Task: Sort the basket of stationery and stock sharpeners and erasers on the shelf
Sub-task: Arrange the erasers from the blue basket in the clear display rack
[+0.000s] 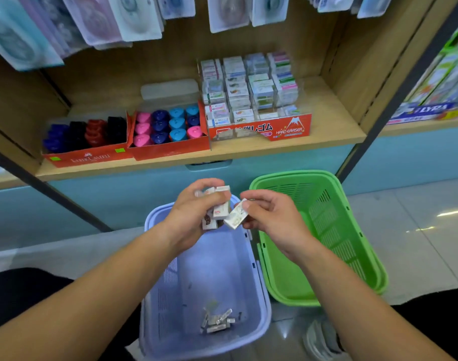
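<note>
My left hand (194, 207) grips a bunch of several small white boxed erasers (217, 213) above the lilac basket (154, 303). My right hand (270, 214) pinches one more white eraser (237, 217) by its end, right beside the bunch. A few small silvery items (217, 321) lie at the bottom of the lilac basket. On the wooden shelf (334, 131) stand a red eraser display (254, 100) with clear compartments and two red boxes of sharpeners: pink and blue ones (167, 126), darker ones (85, 135).
A green basket (353, 259) sits on the tiled floor right of the lilac one. Blister packs (97, 19) hang above the shelf. Dark metal uprights (405, 82) frame the bay. A neighbouring shelf on the right holds LYRA boxes (428, 109).
</note>
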`<act>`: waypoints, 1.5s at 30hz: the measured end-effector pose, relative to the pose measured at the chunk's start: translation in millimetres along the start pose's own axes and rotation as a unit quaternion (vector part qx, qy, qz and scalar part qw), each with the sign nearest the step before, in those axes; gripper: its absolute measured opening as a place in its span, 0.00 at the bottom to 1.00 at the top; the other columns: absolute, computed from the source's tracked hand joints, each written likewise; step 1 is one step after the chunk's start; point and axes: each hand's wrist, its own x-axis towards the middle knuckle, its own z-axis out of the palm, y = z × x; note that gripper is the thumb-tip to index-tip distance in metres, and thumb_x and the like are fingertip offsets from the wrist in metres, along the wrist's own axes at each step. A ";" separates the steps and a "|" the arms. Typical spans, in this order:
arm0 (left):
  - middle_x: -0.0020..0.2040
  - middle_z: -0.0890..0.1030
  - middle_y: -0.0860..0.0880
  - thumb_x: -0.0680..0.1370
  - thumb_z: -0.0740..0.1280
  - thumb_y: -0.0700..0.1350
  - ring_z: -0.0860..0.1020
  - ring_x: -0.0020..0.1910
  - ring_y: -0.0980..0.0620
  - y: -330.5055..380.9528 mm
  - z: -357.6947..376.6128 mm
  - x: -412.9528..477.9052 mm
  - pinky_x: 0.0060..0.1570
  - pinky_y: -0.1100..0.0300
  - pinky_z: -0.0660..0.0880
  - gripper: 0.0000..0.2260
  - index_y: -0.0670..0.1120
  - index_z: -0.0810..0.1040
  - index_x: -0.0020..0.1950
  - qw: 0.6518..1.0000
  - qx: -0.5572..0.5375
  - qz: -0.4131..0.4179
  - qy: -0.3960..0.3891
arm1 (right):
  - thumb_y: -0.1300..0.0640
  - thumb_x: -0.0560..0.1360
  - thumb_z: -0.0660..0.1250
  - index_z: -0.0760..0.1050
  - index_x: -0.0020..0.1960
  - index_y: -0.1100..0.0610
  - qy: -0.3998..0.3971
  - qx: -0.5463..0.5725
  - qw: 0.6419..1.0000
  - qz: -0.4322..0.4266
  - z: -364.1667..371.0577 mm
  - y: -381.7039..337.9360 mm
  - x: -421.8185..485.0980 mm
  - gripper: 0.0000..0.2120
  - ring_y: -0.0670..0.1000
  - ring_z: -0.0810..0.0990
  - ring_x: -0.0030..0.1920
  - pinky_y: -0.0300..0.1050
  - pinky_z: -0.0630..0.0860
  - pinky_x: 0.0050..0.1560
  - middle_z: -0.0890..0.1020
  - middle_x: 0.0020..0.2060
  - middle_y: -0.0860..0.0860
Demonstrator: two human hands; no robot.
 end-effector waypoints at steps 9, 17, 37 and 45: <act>0.36 0.80 0.45 0.73 0.75 0.35 0.78 0.29 0.48 50.0 -0.5 8.6 0.28 0.58 0.76 0.13 0.44 0.80 0.56 0.997 0.066 0.036 0.003 | 0.63 0.80 0.67 0.80 0.52 0.57 -0.020 -0.014 1.000 0.015 -10.6 -46.2 18.3 0.04 0.53 0.84 0.42 0.52 0.84 0.41 0.82 0.47 0.55; 0.55 0.83 0.49 0.70 0.80 0.44 0.81 0.51 0.48 74.0 -1.8 61.2 0.52 0.53 0.77 0.13 0.55 0.83 0.50 0.974 0.195 0.119 0.006 | 0.64 0.77 0.71 0.76 0.51 0.57 0.077 -0.074 0.994 -0.031 -39.8 -60.9 74.1 0.06 0.49 0.77 0.31 0.43 0.77 0.33 0.84 0.45 0.58; 0.54 0.85 0.45 0.60 0.79 0.60 0.82 0.46 0.36 92.9 -24.6 138.1 0.43 0.46 0.77 0.24 0.60 0.82 0.54 0.983 0.136 0.123 0.030 | 0.52 0.74 0.76 0.77 0.49 0.46 0.170 -0.431 0.874 -0.147 -92.3 -124.3 267.0 0.09 0.46 0.82 0.46 0.52 0.82 0.48 0.83 0.43 0.44; 0.56 0.85 0.48 0.67 0.82 0.50 0.82 0.51 0.46 87.1 -21.6 139.8 0.51 0.49 0.78 0.16 0.59 0.82 0.52 0.985 0.131 0.111 0.024 | 0.47 0.77 0.72 0.82 0.57 0.50 0.208 -0.559 0.784 -0.174 -81.7 -107.7 277.5 0.11 0.45 0.82 0.47 0.38 0.75 0.40 0.85 0.48 0.45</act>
